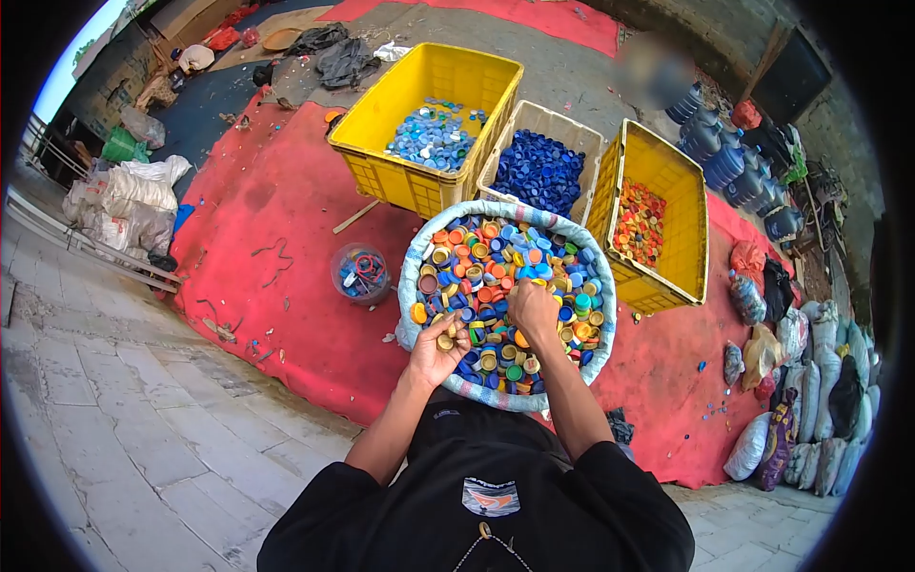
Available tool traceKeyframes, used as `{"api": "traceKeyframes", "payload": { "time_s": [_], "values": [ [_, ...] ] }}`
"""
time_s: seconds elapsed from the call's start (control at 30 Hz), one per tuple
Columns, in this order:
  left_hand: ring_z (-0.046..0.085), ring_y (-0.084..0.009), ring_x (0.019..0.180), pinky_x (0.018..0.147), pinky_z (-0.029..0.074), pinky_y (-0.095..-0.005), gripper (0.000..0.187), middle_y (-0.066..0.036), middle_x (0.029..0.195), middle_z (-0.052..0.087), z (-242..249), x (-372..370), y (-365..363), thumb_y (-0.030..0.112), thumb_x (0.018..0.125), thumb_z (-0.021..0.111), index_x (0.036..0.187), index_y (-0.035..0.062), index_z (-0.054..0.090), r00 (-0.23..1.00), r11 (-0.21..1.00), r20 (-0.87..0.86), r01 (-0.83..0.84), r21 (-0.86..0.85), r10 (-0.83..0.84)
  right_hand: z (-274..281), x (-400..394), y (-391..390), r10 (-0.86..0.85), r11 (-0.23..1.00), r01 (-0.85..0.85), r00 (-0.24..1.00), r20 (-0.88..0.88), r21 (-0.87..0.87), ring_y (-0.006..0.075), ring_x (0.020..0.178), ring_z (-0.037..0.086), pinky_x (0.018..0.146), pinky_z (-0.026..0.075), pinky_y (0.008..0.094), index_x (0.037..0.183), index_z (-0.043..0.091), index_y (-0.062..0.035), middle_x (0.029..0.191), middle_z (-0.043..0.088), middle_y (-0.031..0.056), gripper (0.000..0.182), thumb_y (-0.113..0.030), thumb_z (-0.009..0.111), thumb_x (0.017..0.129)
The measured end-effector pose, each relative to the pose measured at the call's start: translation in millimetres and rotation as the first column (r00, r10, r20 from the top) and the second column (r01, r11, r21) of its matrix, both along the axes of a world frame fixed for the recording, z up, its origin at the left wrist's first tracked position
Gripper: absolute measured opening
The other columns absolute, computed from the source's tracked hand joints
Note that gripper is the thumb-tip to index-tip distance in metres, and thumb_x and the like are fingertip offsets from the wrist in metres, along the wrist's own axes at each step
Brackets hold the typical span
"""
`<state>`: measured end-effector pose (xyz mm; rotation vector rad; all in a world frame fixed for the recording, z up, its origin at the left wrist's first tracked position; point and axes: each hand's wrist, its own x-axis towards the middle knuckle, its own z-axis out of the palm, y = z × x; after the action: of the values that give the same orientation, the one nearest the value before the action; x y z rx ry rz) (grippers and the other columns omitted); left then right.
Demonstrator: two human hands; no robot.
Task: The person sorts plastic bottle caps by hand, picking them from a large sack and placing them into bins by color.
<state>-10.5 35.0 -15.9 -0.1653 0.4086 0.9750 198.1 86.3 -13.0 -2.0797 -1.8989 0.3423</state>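
Observation:
A round basket [412, 286] with a pale blue cloth rim stands in front of me, full of mixed plastic bottle caps [491, 329]. Over its near left side, my left hand [438, 351] is curled, palm up, around gold-coloured bottle caps [446, 340]. My right hand [534, 307] reaches into the middle of the heap, back of the hand up. Its fingers are bent together among the caps, and whatever they hold is hidden.
Beyond the basket stand a yellow crate [381, 162] with light blue caps, a white crate [515, 119] with dark blue caps, and another yellow crate [681, 205] with orange caps. A clear tub [360, 275] sits left on the red mat [276, 334]. Filled sacks [810, 381] line the right.

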Motion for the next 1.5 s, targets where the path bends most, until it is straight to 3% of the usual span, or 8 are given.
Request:
{"api": "traceKeyframes", "payload": {
  "time_s": [0.13, 0.2, 0.27, 0.4, 0.67, 1.13, 1.37, 1.5],
  "values": [
    [0.061, -0.0187, 0.079, 0.072, 0.053, -0.0308, 0.019, -0.008, 0.089, 0.064, 4.2, 6.7, 3.8, 0.014, 0.094, 0.056, 0.107, 0.0006, 0.059, 0.991, 1.000, -0.128, 0.026, -0.011, -0.027, 17.7, 11.8, -8.5, -0.110, 0.993, 0.120, 0.883, -0.457, -0.007, 0.0259, 0.056, 0.061, 0.050, 0.048, 0.0384, 0.080, 0.063, 0.0027, 0.068, 0.064, 0.0120, 0.032, -0.029, 0.067, 0.084],
    [0.062, -0.0196, 0.082, 0.076, 0.053, -0.0331, 0.022, -0.010, 0.097, 0.065, 5.9, 13.0, 5.9, 0.015, 0.094, 0.056, 0.110, 0.0010, 0.058, 0.986, 0.999, -0.159, 0.049, 0.015, -0.046, 35.9, 19.4, -16.8, -0.256, 0.966, 0.177, 0.559, -0.789, -0.188, 0.0156, 0.049, 0.053, 0.046, 0.042, 0.0317, 0.079, 0.063, 0.0010, 0.063, 0.059, 0.0031, 0.033, -0.031, 0.068, 0.086],
    [0.062, -0.0200, 0.083, 0.077, 0.052, -0.0338, 0.023, -0.011, 0.100, 0.066, 24.2, 24.4, 9.4, 0.016, 0.094, 0.056, 0.111, 0.0011, 0.058, 0.982, 0.998, -0.177, 0.068, -0.013, -0.070, 51.3, 33.8, -32.1, -0.343, 0.938, -0.003, -0.162, -0.925, -0.347, 0.0039, 0.050, 0.037, 0.045, 0.028, 0.0226, 0.082, 0.057, -0.0075, 0.060, 0.044, -0.0052, 0.023, -0.028, 0.063, 0.091],
    [0.063, -0.0207, 0.091, 0.079, 0.051, -0.0358, 0.027, -0.011, 0.106, 0.065, 27.7, 50.5, 13.0, 0.022, 0.096, 0.050, 0.114, 0.0020, 0.056, 0.976, 0.982, -0.132, 0.182, 0.052, -0.174, 49.4, 56.6, -60.8, -0.322, 0.921, -0.024, -0.608, -0.726, -0.388, 0.0081, 0.053, 0.039, 0.046, 0.031, 0.0226, 0.090, 0.055, -0.0079, 0.067, 0.049, 0.0010, 0.024, -0.032, 0.058, 0.091],
    [0.062, -0.0240, 0.102, 0.088, 0.050, -0.0375, 0.031, -0.014, 0.119, 0.062, 29.4, 129.6, -0.2, 0.014, 0.093, 0.050, 0.122, 0.0008, 0.052, 0.882, 0.888, -0.187, 0.452, 0.081, -0.432, 38.5, 95.4, -122.7, -0.052, 0.927, 0.233, -0.698, -0.714, -0.295, 0.0220, 0.082, 0.062, 0.077, 0.053, 0.0375, 0.116, 0.056, -0.0022, 0.099, 0.064, 0.0126, 0.038, -0.026, 0.048, 0.088],
    [0.050, -0.0326, 0.120, 0.105, 0.040, -0.0431, 0.043, -0.023, 0.130, 0.049, 28.5, 256.9, -43.1, 0.016, 0.092, 0.051, 0.127, -0.0090, 0.044, 0.713, 0.719, -0.103, 0.694, -0.034, -0.693, -16.5, 154.9, -230.1, 0.147, 0.518, 0.567, -0.797, -0.586, -0.641, 0.0269, 0.099, 0.055, 0.090, 0.045, 0.0407, 0.105, 0.056, -0.0007, 0.107, 0.059, 0.0128, 0.040, -0.037, 0.051, 0.088],
    [0.047, -0.0373, 0.118, 0.107, 0.036, -0.0476, 0.070, -0.024, 0.124, 0.046, 38.2, 382.9, 62.9, 0.043, 0.089, 0.057, 0.127, -0.0108, 0.034, 0.831, 0.829, -0.054, 0.556, 0.066, -0.553, 6.1, 262.1, -107.2, 0.372, 0.713, 0.638, -0.695, -0.615, -0.291, 0.0284, 0.099, 0.056, 0.095, 0.043, 0.0434, 0.100, 0.054, 0.0027, 0.102, 0.059, 0.0166, 0.037, -0.032, 0.049, 0.089],
    [-0.007, -0.0349, 0.145, 0.117, 0.001, -0.0465, 0.121, -0.025, 0.154, -0.011, 113.3, 404.4, 128.8, 0.058, 0.078, 0.065, 0.146, -0.0002, -0.016, 0.945, 0.919, -0.097, 0.326, 0.223, -0.311, 22.1, 324.8, -32.5, 0.458, 0.791, 0.606, -0.675, -0.578, -0.081, 0.0350, 0.122, 0.044, 0.106, 0.035, 0.0451, 0.116, 0.045, 0.0073, 0.123, 0.048, 0.0211, 0.042, -0.019, 0.053, 0.083]
  ]
}}
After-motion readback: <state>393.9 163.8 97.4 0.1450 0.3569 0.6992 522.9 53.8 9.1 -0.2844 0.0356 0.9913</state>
